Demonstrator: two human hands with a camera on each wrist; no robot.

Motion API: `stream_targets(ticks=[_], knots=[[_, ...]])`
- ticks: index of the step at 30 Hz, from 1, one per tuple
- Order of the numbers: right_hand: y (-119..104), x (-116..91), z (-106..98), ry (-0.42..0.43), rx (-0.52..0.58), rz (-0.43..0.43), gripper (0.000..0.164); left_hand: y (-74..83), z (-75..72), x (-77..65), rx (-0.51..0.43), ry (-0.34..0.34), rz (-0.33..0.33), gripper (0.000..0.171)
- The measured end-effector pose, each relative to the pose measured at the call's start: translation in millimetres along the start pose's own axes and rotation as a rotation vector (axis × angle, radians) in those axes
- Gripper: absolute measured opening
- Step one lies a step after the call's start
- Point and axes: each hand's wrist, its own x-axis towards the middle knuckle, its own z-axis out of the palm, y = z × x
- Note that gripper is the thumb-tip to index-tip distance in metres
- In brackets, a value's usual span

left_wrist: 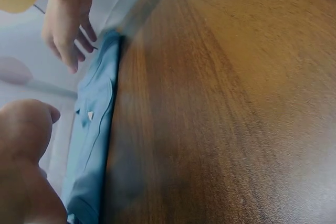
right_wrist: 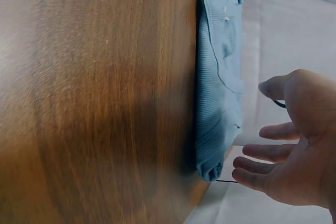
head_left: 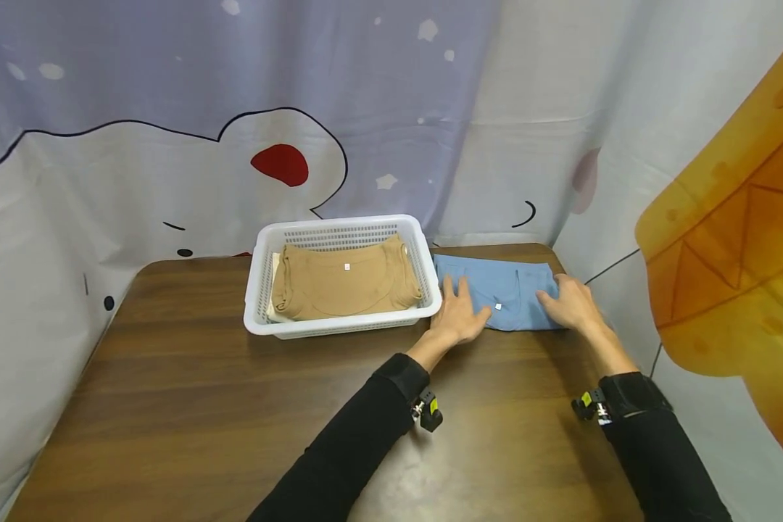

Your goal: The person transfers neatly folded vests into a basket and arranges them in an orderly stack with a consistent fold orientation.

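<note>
A folded blue garment (head_left: 515,283) with a small white tag lies flat at the back right of the table. My left hand (head_left: 459,317) is at its left end, beside the basket, fingers spread; whether it touches the cloth I cannot tell. Over the right end is my right hand (head_left: 569,302), its fingers loosely extended. In the right wrist view that hand (right_wrist: 294,145) appears apart from the blue garment (right_wrist: 218,87), nothing between its fingers. The left wrist view has the blue garment (left_wrist: 94,119) edge-on, with part of the left hand (left_wrist: 26,145) close by.
A white perforated basket (head_left: 339,328) stands left of the blue garment, holding a folded tan garment (head_left: 346,283) over a cream cloth (head_left: 275,290). The brown wooden table (head_left: 202,420) meets a printed curtain (head_left: 391,130) at the back and right.
</note>
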Motion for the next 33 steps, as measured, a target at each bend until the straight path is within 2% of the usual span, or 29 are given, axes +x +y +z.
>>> stream_targets(ticks=[3, 7, 13, 20, 23, 27, 30, 33], knots=[[7, 10, 4, 0.000, 0.006, 0.045, 0.079, -1.4, -1.3, 2.7, -0.014, 0.012, -0.034, 0.093], [27, 33, 15, -0.003, 0.018, 0.110, 0.085, -4.1, -2.6, 6.9, -0.037, 0.025, -0.077, 0.097], [57, 62, 36, -0.010, 0.013, 0.178, 0.087, -3.1, -3.4, 8.9, -0.139, 0.019, -0.153, 0.101], [78, 78, 47, 0.024, -0.024, 0.189, 0.075, -1.9, 0.4, 10.3, -0.219, 0.046, -0.158, 0.096], [82, 80, 46, 0.014, -0.019, 0.199, 0.075, -5.1, 6.6, 15.4, -0.310, 0.093, -0.161, 0.091], [77, 73, 40, -0.026, 0.009, 0.235, 0.078, -13.1, 23.0, 28.7, -0.450, 0.206, -0.193, 0.083], [58, 54, 26, -0.052, 0.041, 0.283, 0.080, -18.4, 34.3, 37.1, -0.470, 0.242, -0.247, 0.080], [33, 29, 9, -0.054, 0.064, 0.331, 0.082, -19.9, 37.3, 38.6, -0.492, 0.226, -0.289, 0.081]])
